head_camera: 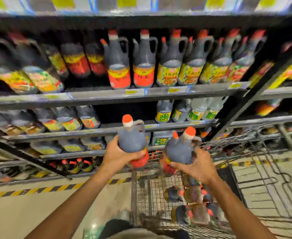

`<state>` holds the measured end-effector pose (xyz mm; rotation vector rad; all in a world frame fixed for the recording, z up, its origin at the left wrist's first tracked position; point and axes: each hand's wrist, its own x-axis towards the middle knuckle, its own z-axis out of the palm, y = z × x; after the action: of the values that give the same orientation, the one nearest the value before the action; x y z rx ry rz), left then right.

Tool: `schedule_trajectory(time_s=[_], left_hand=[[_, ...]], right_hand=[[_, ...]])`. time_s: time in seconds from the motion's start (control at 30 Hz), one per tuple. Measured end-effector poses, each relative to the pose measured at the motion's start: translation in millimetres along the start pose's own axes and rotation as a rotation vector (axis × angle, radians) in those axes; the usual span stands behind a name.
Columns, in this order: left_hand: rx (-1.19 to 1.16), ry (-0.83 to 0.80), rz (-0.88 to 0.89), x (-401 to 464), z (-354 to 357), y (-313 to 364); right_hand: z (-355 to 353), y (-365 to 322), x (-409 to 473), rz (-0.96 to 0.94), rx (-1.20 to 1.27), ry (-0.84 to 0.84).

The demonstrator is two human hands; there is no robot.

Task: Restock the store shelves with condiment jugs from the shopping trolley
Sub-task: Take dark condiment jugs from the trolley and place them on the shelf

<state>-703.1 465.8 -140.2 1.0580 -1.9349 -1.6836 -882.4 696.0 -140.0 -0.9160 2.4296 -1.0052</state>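
Observation:
I hold two dark condiment jugs with red caps and red labels above the wire shopping trolley (134, 195). My left hand (118, 155) grips the lower body of the left jug (132, 139), which is upright. My right hand (196, 164) grips the right jug (179, 150) around its body and handle; that jug leans slightly left. Several more jugs (190, 204) lie in the trolley basket below. The whole view is blurred.
Store shelves (107, 94) stretch ahead, packed with rows of dark jugs. A gap (124, 112) shows on the second shelf just above my hands. Yellow-black tape (38, 189) marks the floor by the shelf base. The trolley's child seat frame (262, 169) is on the right.

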Motion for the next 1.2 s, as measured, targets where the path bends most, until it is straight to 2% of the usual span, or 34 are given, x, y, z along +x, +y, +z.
schedule_trajectory(time_s=[0.17, 0.37, 0.5, 0.7, 0.93, 1.2], left_hand=[[0.019, 0.012, 0.149, -4.1, -39.6, 43.2], [0.031, 0.049, 0.285, -5.9, -77.5, 91.3], [0.037, 0.089, 0.338, -7.0, -94.2, 109.1], [0.04, 0.117, 0.34, -2.0, -119.0, 119.3], [0.035, 0.154, 0.357, 22.7, -176.7, 110.3], [0.064, 0.128, 0.382, 56.7, -272.3, 101.0]], right_hand=[[-15.6, -53.1, 10.6, -0.094, 0.084, 0.054], [-32.0, -102.6, 27.3, -0.201, 0.099, 0.006], [-30.8, -128.3, 37.6, -0.277, 0.094, 0.04], [-20.2, -155.3, 52.1, -0.342, 0.135, -0.015], [21.3, -198.9, 81.3, -0.329, 0.138, -0.019], [102.5, -277.0, 113.4, -0.328, 0.189, 0.109]])
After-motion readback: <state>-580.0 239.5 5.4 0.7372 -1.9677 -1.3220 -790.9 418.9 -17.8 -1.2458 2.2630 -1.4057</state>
